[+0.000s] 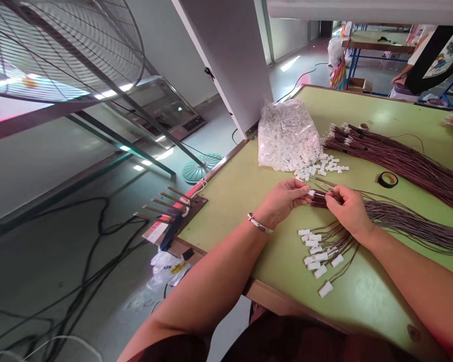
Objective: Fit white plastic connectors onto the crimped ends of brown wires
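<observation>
My left hand pinches a small white connector housing between thumb and fingertips. Close by on the right, my right hand is closed on thin brown wires, whose ends point toward the housing. Whether a wire end sits inside the housing I cannot tell. Beneath both hands runs a bundle of brown wires. Several wires with white connectors on their ends fan out in front of my right wrist. Loose white housings lie in a pile just beyond my hands.
A clear plastic bag of white housings stands at the table's far left edge. Thick wire bundles and a black tape roll lie to the right. A pegged rack sits at the left edge, near a large fan.
</observation>
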The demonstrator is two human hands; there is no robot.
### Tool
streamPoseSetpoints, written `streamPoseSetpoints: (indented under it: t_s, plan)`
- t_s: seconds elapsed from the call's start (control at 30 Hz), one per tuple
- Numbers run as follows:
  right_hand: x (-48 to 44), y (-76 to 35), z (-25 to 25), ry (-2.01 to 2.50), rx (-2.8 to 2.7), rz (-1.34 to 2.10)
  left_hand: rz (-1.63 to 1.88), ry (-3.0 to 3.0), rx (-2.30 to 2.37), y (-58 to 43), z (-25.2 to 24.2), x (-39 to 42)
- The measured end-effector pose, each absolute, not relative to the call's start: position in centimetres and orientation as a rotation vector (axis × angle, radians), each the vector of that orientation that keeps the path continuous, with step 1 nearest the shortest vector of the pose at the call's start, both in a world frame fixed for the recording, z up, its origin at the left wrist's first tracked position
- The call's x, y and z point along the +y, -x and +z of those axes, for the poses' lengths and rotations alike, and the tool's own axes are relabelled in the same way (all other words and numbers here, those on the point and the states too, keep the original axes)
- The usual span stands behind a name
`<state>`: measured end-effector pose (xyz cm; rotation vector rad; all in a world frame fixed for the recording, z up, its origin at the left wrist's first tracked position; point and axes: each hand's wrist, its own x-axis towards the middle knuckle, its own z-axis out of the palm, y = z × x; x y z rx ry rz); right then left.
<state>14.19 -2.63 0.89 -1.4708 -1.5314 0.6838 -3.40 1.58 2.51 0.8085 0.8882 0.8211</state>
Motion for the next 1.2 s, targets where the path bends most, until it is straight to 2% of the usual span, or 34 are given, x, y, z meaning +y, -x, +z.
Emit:
streamPoseSetpoints:
  t_s: [0.2, 0.43, 0.83, 1.2]
  plan:
    - [-2.72, -14.14, 0.85, 1.475, -1.569, 0.657, 0.8, -0.865, 0.909, 3.2, 2.58, 1.39]
    - [-2.85, -14.39, 0.61, 1.431, -1.775, 0.444, 0.806, -0.982, 0.935, 2.86, 2.26, 0.99]
    - [-2.43, -14.74, 0.86, 1.383, -1.459, 0.889, 0.786, -0.889, 0.835, 2.91, 1.98, 1.26]
    - [-2.5, -14.78, 0.54, 1.415, -1.679, 0.682, 0.823, -1.148, 0.936, 3.1, 1.83, 1.18]
